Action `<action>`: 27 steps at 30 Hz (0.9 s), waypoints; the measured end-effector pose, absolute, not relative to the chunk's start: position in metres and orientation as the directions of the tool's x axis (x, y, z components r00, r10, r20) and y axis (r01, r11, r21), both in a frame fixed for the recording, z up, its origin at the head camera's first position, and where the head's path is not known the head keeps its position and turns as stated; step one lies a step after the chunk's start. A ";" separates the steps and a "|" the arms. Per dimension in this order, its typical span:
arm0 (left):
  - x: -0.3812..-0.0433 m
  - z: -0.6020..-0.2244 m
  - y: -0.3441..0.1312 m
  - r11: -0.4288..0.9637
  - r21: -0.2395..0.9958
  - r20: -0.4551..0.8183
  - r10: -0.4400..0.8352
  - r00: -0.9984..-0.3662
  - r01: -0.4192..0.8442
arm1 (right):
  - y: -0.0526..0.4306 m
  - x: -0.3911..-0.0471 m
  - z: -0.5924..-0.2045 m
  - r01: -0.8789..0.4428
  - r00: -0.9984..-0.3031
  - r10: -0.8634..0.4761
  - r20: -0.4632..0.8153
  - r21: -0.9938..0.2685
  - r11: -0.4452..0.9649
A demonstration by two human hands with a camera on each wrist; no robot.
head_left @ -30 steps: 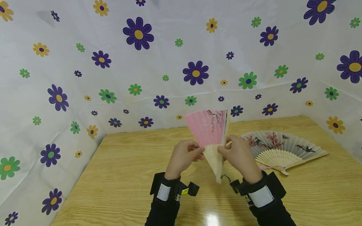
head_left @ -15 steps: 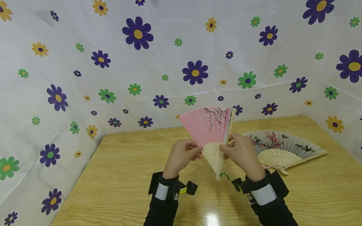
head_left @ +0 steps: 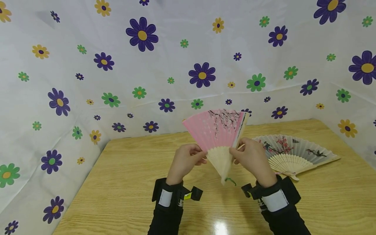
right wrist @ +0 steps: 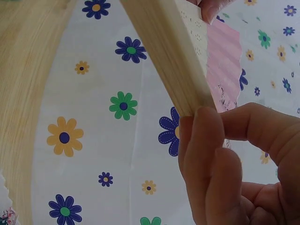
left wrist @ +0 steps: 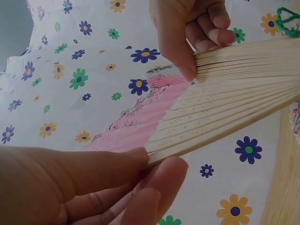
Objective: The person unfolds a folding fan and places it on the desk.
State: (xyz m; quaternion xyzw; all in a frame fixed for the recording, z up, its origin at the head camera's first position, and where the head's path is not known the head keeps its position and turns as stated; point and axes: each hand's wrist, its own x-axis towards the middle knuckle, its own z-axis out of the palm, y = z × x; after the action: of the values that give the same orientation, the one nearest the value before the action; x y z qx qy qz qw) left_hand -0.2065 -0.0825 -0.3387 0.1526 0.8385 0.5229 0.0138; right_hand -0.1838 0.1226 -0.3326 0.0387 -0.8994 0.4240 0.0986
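A pink folding fan (head_left: 212,129) with pale wooden ribs and a dark blossom-branch print is held up over the table, partly spread. My left hand (head_left: 186,161) pinches its left outer rib between thumb and fingers, also seen in the left wrist view on the rib's edge (left wrist: 168,152). On the other side, my right hand (head_left: 252,160) grips the right guard stick, where several ribs are still stacked together. In the right wrist view my fingers (right wrist: 206,140) wrap the thick stick (right wrist: 164,56). A green cord (head_left: 231,181) hangs from the pivot end.
A second fan (head_left: 289,158), greyish white with red blossoms and birds, lies spread on the wooden table (head_left: 132,182) to the right, behind my right forearm. A white cloth (head_left: 164,65) printed with flowers stands behind and at both sides of the table.
The pink fan has spread wider, its left edge moving left and its right edge right. My left hand has shifted slightly left, my right hand slightly right. The other fan stays put.
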 end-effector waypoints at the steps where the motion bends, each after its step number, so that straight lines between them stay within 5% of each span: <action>1: -0.207 -0.338 -0.083 0.409 0.880 0.136 0.269 -0.953 0.241 | 0.123 -0.184 -0.332 -0.154 -0.978 0.013 0.210 -0.756 0.636; 27: -0.208 -0.338 -0.089 0.389 0.902 0.113 0.210 -0.971 0.189 | 0.146 -0.186 -0.331 -0.137 -0.977 0.039 0.210 -0.757 0.638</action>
State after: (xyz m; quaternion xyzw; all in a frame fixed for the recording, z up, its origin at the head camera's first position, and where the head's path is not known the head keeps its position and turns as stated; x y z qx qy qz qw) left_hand -0.2075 -0.0890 -0.3378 0.1200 0.8332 0.5397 0.0097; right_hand -0.1858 0.1463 -0.3309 0.0274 -0.8992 0.4243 0.1036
